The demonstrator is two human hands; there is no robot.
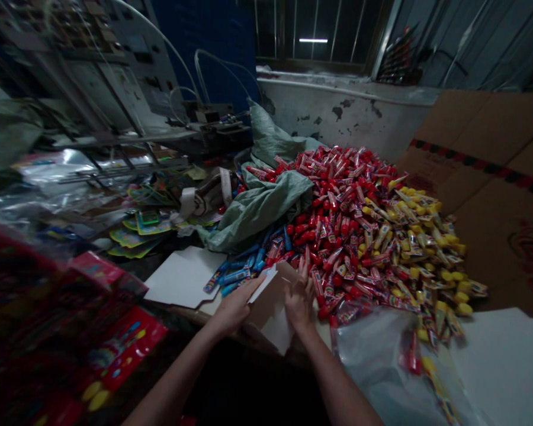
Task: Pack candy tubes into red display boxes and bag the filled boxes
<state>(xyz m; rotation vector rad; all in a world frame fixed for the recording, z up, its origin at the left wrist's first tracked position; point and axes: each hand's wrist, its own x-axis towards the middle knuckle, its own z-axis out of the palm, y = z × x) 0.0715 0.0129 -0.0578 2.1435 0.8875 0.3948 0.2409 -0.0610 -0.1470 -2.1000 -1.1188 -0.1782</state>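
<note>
Between my hands is a small cardboard box (270,316), white outside and grey-brown inside, tilted with its flaps standing up. My left hand (236,305) grips its left side near a raised flap. Closed on the box's right side is my right hand (299,302), fingers curled at the edge. Just beyond the box lies a heap of small tubes: red-capped tubes (333,219) in the middle, yellow-capped tubes (420,231) to the right, and several blue tubes (240,273) by my left hand.
Flat white card (184,275) lies left of the box. A green woven sack (262,204) slumps against the heap. Clear plastic bags (382,355) and more white card (506,361) lie at right. Red printed packs (119,349) are at left; a large carton (493,177) stands behind.
</note>
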